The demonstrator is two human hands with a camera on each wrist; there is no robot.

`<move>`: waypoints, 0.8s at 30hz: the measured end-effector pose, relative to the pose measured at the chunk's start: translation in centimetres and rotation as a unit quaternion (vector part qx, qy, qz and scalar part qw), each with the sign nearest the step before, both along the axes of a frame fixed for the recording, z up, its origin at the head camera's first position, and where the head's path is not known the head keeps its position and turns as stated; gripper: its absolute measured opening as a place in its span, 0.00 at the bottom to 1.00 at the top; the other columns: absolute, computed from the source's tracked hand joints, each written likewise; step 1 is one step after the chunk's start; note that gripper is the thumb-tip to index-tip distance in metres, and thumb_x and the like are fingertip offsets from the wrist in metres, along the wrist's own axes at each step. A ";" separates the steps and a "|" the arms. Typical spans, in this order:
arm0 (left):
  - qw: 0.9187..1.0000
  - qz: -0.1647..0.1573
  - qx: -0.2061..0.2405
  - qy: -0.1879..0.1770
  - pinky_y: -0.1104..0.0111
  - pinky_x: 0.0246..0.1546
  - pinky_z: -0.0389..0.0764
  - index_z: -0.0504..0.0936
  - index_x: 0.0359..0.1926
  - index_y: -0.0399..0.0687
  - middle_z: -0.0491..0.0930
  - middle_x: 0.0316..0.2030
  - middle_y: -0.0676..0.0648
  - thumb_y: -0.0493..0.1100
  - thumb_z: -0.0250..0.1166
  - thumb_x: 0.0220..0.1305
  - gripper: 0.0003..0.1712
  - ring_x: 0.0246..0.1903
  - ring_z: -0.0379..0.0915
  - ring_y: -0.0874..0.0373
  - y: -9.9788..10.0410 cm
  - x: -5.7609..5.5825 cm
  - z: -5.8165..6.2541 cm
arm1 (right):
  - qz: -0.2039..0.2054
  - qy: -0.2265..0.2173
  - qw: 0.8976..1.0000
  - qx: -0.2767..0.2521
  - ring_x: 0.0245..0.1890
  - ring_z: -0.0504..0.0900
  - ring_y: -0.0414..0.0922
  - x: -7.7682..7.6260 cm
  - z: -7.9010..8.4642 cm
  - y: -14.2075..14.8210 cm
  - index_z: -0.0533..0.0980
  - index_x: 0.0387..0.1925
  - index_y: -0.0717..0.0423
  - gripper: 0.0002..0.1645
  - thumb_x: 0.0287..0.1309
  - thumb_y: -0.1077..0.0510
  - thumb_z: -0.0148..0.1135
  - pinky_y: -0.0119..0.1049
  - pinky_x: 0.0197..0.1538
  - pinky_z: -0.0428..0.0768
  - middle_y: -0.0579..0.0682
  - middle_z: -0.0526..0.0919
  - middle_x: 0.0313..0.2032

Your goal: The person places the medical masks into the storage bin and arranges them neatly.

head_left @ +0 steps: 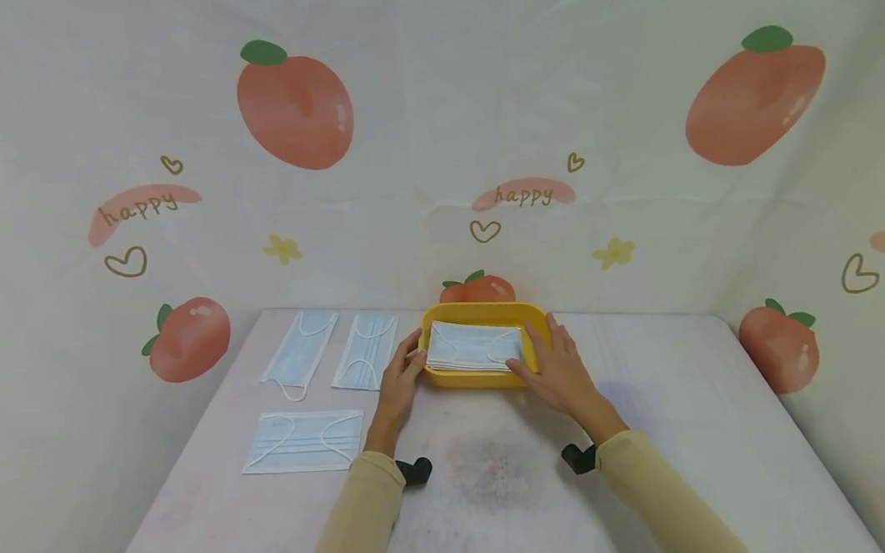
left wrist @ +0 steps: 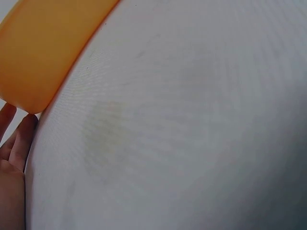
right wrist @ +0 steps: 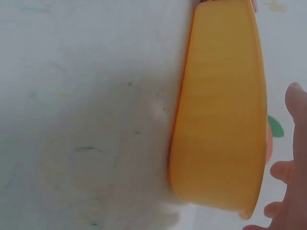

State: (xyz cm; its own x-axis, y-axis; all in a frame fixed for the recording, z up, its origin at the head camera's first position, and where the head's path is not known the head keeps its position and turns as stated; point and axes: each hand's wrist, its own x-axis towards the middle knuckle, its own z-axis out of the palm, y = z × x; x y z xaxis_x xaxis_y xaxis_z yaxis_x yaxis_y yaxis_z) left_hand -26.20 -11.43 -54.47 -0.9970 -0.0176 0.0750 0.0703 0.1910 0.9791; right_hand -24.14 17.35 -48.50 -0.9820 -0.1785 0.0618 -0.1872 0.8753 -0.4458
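Note:
A yellow plastic basket [head_left: 463, 381] stands toward the back of the table, with a stack of pale blue face masks [head_left: 470, 348] lying flat inside. My left hand [head_left: 399, 385] touches the basket's left end. In the left wrist view, its fingertips [left wrist: 29, 123] meet the corner of the basket wall [left wrist: 45, 48]. Over the basket's right end is my right hand [head_left: 562, 376], its fingers spread beside the stack. The right wrist view has this hand [right wrist: 296, 187] above the rim; whether it touches the masks is hidden.
Three loose face masks lie left of the basket: a slanted mask [head_left: 300, 351] at the far left, another mask [head_left: 365, 351] close to my left hand, and a crosswise mask [head_left: 303, 442] nearer me. A fruit-patterned cloth [head_left: 406, 145] hangs behind the white table [head_left: 493, 524].

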 end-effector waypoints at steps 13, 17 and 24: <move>1.000 -0.015 -0.007 -0.020 0.46 0.72 0.69 0.63 0.77 0.53 0.67 0.74 0.39 0.46 0.53 0.79 0.29 0.69 0.69 0.41 0.0 0.8 2.3 | -0.002 -0.007 0.992 -0.126 0.70 0.67 0.71 0.7 -1.6 2.3 0.48 0.80 0.55 0.49 0.72 0.37 0.54 0.67 0.70 0.68 0.66 0.40 0.79; 1.000 -0.005 0.002 -0.010 0.46 0.72 0.68 0.65 0.76 0.60 0.68 0.74 0.43 0.50 0.53 0.79 0.28 0.68 0.69 0.43 0.0 0.0 0.3 | -0.001 -0.007 0.988 -0.157 0.68 0.69 0.66 0.5 -2.1 2.6 0.51 0.78 0.59 0.45 0.73 0.43 0.57 0.62 0.68 0.73 0.67 0.45 0.77; 1.000 0.005 0.010 0.006 0.48 0.69 0.72 0.69 0.73 0.65 0.72 0.70 0.48 0.52 0.57 0.77 0.27 0.65 0.73 0.48 0.0 -0.4 -0.2 | -0.017 -0.055 0.973 -0.224 0.67 0.70 0.63 0.1 -2.7 2.9 0.53 0.76 0.61 0.43 0.73 0.46 0.59 0.58 0.68 0.75 0.66 0.55 0.75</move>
State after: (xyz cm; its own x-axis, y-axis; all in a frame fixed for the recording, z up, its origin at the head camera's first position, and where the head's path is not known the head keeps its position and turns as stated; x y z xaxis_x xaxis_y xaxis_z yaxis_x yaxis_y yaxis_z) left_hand -26.56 -11.39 -54.72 -0.9959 -0.0283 0.0860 0.0799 0.1721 0.9818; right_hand -24.05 20.29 -51.18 -0.9920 -0.1246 0.0192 -0.0901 0.5934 -0.7998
